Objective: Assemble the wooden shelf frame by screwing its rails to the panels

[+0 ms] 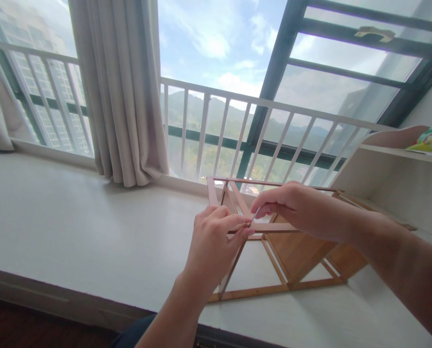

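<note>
Right hand (290, 205) had its fingers closed round a thin, shiny rod (254, 215); left hand (213, 231) was nearly pinched together at the tip, couldn't tell on what. The brown slatted wooden frame (294, 256) sat under both, on the smooth white window ledge (93, 227).

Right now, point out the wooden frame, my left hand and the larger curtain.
Wooden frame (295, 253), head view: brown panel.
Left hand (213, 233), head view: its back.
Larger curtain (123, 92), head view: middle folds.
</note>
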`<state>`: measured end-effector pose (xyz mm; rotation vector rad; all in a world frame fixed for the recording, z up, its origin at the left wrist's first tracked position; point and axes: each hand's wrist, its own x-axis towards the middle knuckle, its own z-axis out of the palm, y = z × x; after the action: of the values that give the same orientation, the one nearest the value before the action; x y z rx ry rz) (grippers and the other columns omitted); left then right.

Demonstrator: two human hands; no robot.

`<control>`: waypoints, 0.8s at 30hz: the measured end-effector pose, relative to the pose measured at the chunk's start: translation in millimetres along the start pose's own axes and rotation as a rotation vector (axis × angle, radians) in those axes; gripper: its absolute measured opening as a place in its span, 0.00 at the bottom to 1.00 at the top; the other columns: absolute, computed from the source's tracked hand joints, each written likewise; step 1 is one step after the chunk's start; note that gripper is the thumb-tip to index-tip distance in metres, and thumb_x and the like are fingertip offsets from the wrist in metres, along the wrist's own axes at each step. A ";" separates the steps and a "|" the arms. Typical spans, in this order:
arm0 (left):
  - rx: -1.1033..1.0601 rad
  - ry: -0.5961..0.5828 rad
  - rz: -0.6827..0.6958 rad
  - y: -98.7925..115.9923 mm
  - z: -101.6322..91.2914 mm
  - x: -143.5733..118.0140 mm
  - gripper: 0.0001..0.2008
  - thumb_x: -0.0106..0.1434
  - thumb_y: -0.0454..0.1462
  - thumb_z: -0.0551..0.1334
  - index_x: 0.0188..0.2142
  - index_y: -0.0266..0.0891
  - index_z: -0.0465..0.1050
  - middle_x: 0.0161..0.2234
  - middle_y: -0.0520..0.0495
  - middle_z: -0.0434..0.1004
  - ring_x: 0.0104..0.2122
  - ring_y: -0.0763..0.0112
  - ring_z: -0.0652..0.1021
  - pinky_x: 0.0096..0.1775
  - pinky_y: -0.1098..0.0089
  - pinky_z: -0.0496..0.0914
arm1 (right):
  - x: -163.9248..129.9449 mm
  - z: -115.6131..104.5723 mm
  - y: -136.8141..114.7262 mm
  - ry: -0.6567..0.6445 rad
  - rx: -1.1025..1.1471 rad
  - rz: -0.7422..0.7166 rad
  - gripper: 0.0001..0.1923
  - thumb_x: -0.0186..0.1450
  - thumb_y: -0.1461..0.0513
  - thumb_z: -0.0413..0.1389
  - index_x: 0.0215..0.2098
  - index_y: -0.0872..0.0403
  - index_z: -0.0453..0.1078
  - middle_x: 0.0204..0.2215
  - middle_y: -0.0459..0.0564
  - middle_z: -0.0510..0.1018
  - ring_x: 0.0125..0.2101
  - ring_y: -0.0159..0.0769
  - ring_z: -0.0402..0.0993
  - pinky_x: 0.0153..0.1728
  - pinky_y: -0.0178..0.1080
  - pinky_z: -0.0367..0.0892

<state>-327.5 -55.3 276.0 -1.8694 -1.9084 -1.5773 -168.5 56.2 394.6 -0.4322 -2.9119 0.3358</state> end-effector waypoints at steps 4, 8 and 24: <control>-0.003 -0.026 -0.010 0.5 -2.1 -0.3 0.07 0.60 0.40 0.71 0.39 0.54 0.83 0.31 0.54 0.77 0.40 0.66 0.74 0.45 0.64 0.65 | 3.7 -8.2 -2.0 -0.065 -0.048 -0.179 0.15 0.72 0.64 0.50 0.41 0.50 0.81 0.39 0.48 0.84 0.38 0.37 0.79 0.41 0.36 0.68; -0.009 -0.027 -0.010 0.5 -2.2 -0.9 0.06 0.60 0.40 0.71 0.38 0.53 0.83 0.31 0.54 0.77 0.40 0.67 0.73 0.45 0.64 0.65 | 5.6 -10.3 -1.7 -0.055 -0.093 -0.278 0.15 0.73 0.62 0.51 0.39 0.51 0.81 0.37 0.53 0.83 0.37 0.38 0.78 0.39 0.37 0.67; -0.009 0.046 -0.023 3.2 3.1 -1.9 0.05 0.65 0.40 0.65 0.35 0.50 0.83 0.28 0.52 0.74 0.37 0.67 0.73 0.42 0.66 0.63 | 4.3 -6.0 -10.5 -0.077 0.159 0.126 0.05 0.68 0.59 0.57 0.37 0.52 0.72 0.31 0.46 0.83 0.32 0.36 0.80 0.31 0.34 0.68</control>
<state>-322.7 -55.4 275.2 -1.8040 -1.9144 -1.6232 -174.0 48.9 403.6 -0.5910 -2.9086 0.6104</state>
